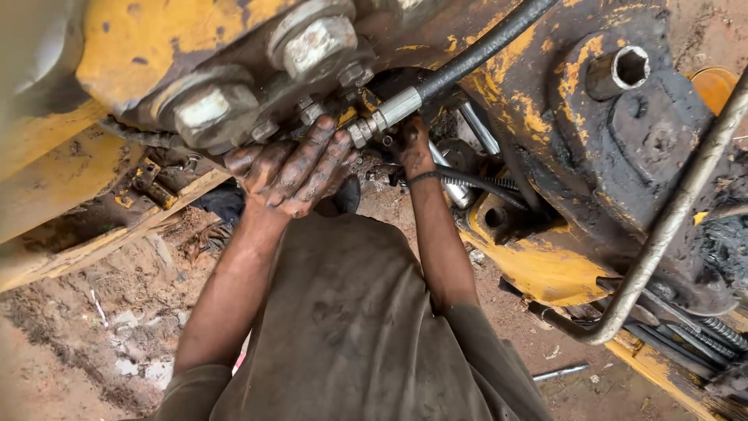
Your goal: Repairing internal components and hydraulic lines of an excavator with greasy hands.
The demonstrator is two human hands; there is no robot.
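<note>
While your left hand [292, 168] lies flat with its greasy fingers spread against the metal hose fitting [382, 117], your right hand [413, 148] reaches deeper behind that fitting, and you cannot tell from this view whether its fingers are closed on anything, since they vanish into the dark gap. Your hands sit just beside each other, one on each side of the fitting, which joins a black hose [483, 51] to the underside of a yellow machine [140, 39] near the top centre of the view. Much of the machine is cut off by the upper edge, and the parts behind your right hand are too shadowed and oily to make out. Two large bolt heads [214, 109] show on the yellow casting at upper left, and one hollow steel socket [619, 70] stands out at upper right. One bent grey pipe [662, 234] sweeps down the right side. A thin dark band circles your right wrist. Below you is bare reddish dirt ground [93, 327] scattered with pale chips, with one small metal rod [559, 373] lying on it at lower right.
</note>
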